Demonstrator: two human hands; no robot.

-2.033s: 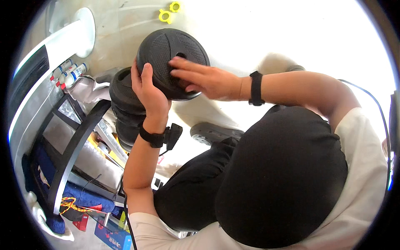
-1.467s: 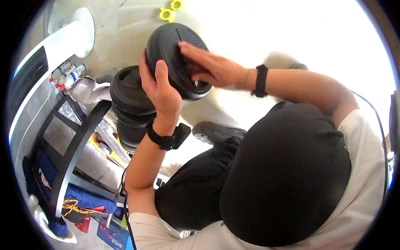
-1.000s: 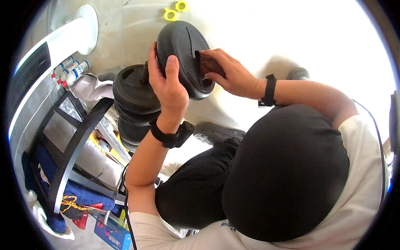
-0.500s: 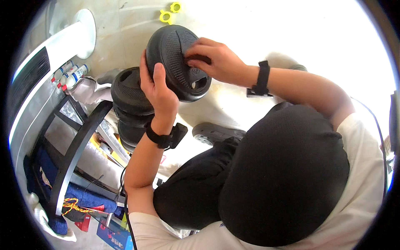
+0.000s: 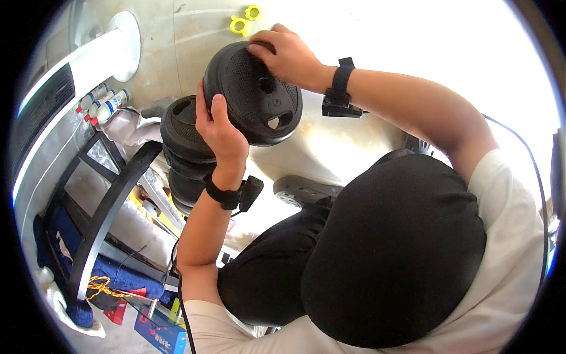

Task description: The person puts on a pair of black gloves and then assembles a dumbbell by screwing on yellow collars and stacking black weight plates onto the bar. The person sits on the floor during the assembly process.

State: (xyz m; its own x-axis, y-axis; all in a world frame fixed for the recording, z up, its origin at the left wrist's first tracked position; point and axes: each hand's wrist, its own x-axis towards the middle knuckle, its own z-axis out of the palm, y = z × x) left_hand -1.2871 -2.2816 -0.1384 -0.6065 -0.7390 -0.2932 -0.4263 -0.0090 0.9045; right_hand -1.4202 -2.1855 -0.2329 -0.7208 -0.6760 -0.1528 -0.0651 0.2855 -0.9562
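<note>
A round black weight plate (image 5: 242,88) with a textured face, a centre hole and a handle slot is tilted up in front of me. My left hand (image 5: 224,133) grips its left edge, thumb on the face and the fingers around the rim. At its upper rim, my right hand (image 5: 286,56) has its fingers bent and closed against the surface. Whatever lies between those fingers, if anything, is dark and hard to make out. Beside my left hand stands a stack of similar black plates (image 5: 183,135), partly hidden behind my wrist.
Two yellow collars (image 5: 239,25) lie on the floor beyond the plate. White bottles (image 5: 112,103) with red caps are at the left, by a white stand base (image 5: 125,47). A black metal frame (image 5: 112,206) runs along my left side. A grey shoe (image 5: 300,190) is below the plate.
My right hand has moved up from the plate's middle to its upper rim, uncovering the centre hole. The left hand keeps its grip, and the plate has shifted only slightly.
</note>
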